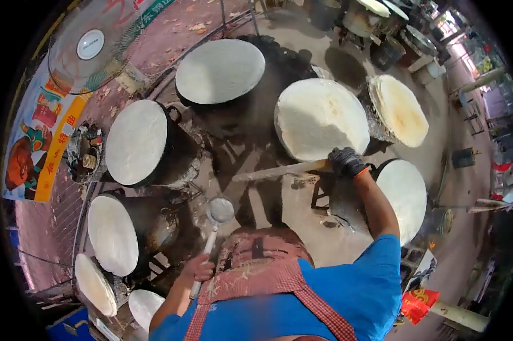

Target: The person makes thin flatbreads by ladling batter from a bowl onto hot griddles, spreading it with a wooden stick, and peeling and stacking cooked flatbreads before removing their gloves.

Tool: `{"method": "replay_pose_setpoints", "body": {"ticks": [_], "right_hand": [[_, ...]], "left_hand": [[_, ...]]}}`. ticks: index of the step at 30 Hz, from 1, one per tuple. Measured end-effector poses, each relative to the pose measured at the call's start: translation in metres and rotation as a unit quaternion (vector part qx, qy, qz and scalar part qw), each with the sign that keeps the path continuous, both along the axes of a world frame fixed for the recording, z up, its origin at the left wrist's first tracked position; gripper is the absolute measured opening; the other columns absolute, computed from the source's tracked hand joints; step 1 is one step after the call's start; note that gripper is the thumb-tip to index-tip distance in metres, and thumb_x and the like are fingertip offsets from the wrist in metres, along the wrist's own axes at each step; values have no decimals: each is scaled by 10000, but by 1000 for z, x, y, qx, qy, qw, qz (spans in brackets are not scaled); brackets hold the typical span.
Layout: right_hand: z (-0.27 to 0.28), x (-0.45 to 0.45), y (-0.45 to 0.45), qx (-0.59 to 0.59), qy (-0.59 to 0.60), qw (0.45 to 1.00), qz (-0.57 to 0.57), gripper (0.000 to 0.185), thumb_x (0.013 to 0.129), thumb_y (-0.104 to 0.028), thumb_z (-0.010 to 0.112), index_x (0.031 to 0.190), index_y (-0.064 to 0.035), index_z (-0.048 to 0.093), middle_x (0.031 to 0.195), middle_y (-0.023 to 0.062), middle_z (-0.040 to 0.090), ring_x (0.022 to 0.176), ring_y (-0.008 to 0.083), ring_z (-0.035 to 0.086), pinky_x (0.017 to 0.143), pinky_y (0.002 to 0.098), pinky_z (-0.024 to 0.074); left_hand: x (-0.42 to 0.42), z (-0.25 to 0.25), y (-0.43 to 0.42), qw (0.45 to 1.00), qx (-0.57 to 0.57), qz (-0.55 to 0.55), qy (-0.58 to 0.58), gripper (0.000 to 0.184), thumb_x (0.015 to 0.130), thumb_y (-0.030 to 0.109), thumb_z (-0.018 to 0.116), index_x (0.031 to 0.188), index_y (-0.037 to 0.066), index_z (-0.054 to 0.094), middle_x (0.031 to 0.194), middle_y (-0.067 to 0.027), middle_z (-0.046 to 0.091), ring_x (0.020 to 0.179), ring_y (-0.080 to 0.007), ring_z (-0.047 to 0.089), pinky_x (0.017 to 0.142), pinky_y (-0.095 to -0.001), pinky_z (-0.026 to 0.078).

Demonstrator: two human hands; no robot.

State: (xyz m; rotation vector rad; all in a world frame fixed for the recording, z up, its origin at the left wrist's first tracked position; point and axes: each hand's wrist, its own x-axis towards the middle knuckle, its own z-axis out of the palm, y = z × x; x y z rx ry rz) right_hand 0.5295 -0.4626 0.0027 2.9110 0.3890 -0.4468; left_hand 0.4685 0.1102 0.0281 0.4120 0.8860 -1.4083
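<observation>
My left hand (198, 267) is wrapped round the handle of a ladle (220, 210), whose pale-coated bowl points away from me. A dark glove covers my right hand (346, 162), which is closed on one end of a long, flat, pale spreader (279, 171). The spreader reaches leftward, beside the near edge of a round griddle covered with a pale flatbread (322, 120); I cannot tell whether it touches. Just right of my right forearm is another batter-covered griddle (402, 199).
More round griddles curve around me, including a far one (220, 71), a left one (136, 142) and a lower-left one (113, 235). Flatbreads are stacked (401, 111) at right. A fan (90, 45) stands at upper left, and a red packet (419, 304) is at lower right.
</observation>
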Motion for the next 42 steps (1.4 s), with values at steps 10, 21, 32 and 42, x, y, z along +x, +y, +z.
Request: {"method": "replay_pose_setpoints", "body": {"ticks": [10, 21, 32, 42], "right_hand": [[176, 154, -111, 72, -248, 952, -164, 267, 704, -301, 567, 823, -62, 581, 872, 163, 583, 799, 341, 549, 692, 396, 437], [116, -23, -439, 519, -437, 534, -505, 243, 741, -242, 556, 646, -19, 557, 460, 64, 472, 344, 179, 451, 313, 298, 366], [-233, -117, -529, 557, -432, 246, -665, 242, 703, -205, 604, 741, 33, 582, 681, 82, 545, 554, 171, 482, 498, 348, 415], [-53, -53, -483, 386, -466, 478, -637, 121, 724, -145, 590, 756, -37, 545, 671, 73, 527, 523, 193, 472, 451, 345, 386]], "left_hand": [[-25, -24, -30, 997, 0, 75, 16, 446, 860, 400, 378, 526, 105, 368, 404, 21, 278, 304, -75, 286, 289, -207, 269], [-28, -30, -184, 950, -187, 248, 26, 366, 901, 277, 330, 1257, 197, 352, 554, -9, 296, 414, -94, 281, 368, -239, 265], [12, 9, -211, 981, -53, 176, 58, 175, 868, 335, 366, 975, 199, 391, 503, 3, 297, 363, -97, 291, 326, -233, 268], [-35, 5, -222, 965, -111, 229, 62, 290, 862, 339, 379, 678, 119, 422, 452, 20, 281, 320, -91, 255, 306, -213, 246]]}}
